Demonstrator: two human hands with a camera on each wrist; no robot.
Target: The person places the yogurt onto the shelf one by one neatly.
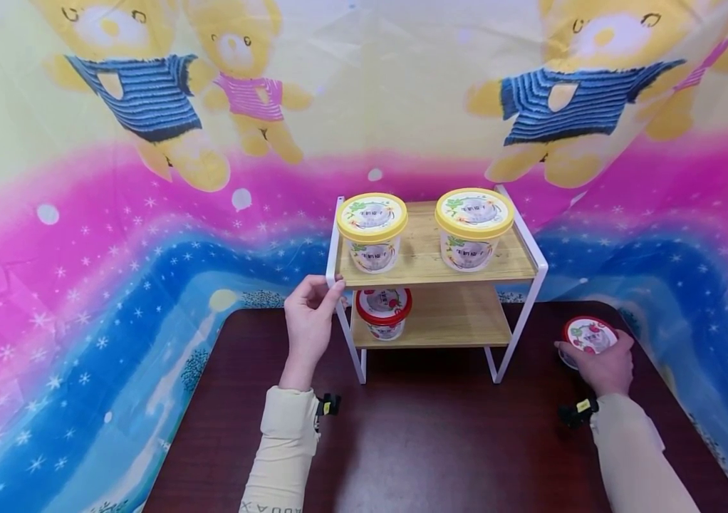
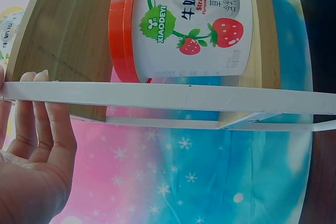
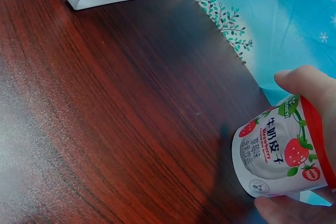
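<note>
A two-tier rack (image 1: 420, 265) with wood-look boards and a white metal frame (image 2: 173, 95) stands on the table. My left hand (image 1: 309, 320) holds the front left corner of the frame, thumb and fingertips on either side of the white bar. Out at the right, my right hand (image 1: 609, 367) grips a red-lidded strawberry cup (image 3: 278, 153) around its sides, close over the table. Another red-lidded strawberry cup (image 1: 385, 310) stands at the left of the lower board. On the top board are two yellow-lidded cups, one left (image 1: 372, 228) and one right (image 1: 473, 228).
The dark wooden table (image 1: 428, 442) has rounded back corners. Close behind it hangs a colourful cloth backdrop (image 1: 274, 235) printed with teddy bears, wrapping both sides. The rack's right legs (image 1: 518, 324) stand between the right hand's cup and the lower board.
</note>
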